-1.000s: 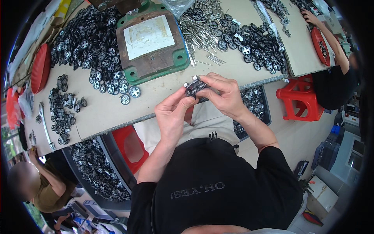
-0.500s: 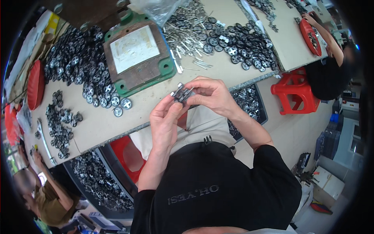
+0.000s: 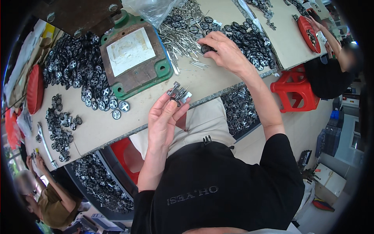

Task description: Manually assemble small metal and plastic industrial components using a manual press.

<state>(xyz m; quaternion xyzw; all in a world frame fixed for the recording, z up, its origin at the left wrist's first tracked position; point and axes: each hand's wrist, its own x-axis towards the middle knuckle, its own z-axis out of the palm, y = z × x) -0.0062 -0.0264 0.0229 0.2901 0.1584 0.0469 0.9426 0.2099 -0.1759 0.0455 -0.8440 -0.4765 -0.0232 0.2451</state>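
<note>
My left hand [image 3: 163, 119] pinches a small toy chassis [image 3: 178, 93] between thumb and fingers, above the table's front edge. The part is dark grey and black with a light block at one side, and a thin metal pin sticks up from it. Farther right, my right hand [image 3: 226, 50] is closed on a black toy wheel [image 3: 206, 48]. It is over the table, between a heap of thin metal pins [image 3: 183, 41] and a pile of black wheels with silvery hubs [image 3: 255, 46].
A green-framed press base [image 3: 134, 58] stands left of the pins. More wheels [image 3: 87, 74] lie beyond it, near a wrench [image 3: 46, 144] and a red basket [image 3: 35, 89]. Bins of parts [image 3: 99, 183] sit below the table edge. Co-workers are at far left and right, by a red stool [image 3: 294, 91].
My right hand has left the chassis and moved up and right to the heaps, where it now holds a wheel. My left hand keeps the chassis in nearly the same place.
</note>
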